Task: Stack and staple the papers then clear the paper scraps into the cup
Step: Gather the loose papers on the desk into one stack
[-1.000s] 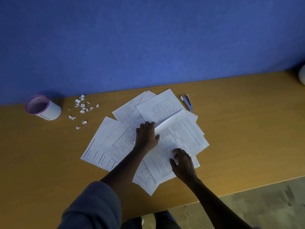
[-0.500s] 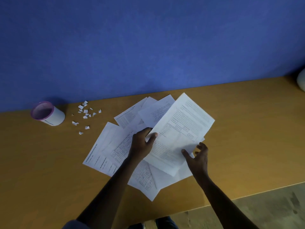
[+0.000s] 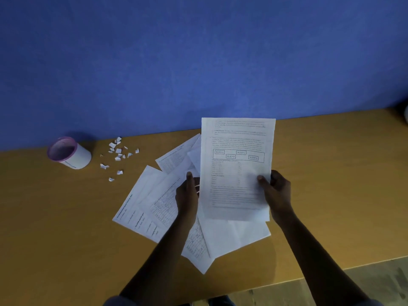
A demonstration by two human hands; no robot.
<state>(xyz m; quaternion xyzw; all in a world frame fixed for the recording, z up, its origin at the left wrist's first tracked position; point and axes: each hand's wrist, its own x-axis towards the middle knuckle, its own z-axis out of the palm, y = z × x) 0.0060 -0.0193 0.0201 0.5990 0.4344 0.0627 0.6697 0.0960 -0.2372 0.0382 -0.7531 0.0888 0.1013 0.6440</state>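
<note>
A printed sheet [image 3: 237, 164] is held upright above the table, pinched between both hands. My left hand [image 3: 187, 195] grips its left edge and my right hand [image 3: 276, 193] grips its right edge. Several other printed papers [image 3: 154, 202] lie fanned out loosely on the wooden table [image 3: 331, 184] below and to the left. Small white paper scraps [image 3: 118, 155] are scattered at the back left. Left of them lies a white cup [image 3: 70, 153] with a purple rim, on its side. The stapler is hidden behind the lifted sheet.
A blue wall [image 3: 198, 62] runs along the table's far edge. The table's near edge [image 3: 331, 272] crosses the lower right, with grey floor [image 3: 364, 286] beyond it. A pale object [image 3: 405, 114] shows at the far right edge.
The top sheet went from lying on the pile to being lifted and turned upright. My right hand shifted from its lower edge to its right side.
</note>
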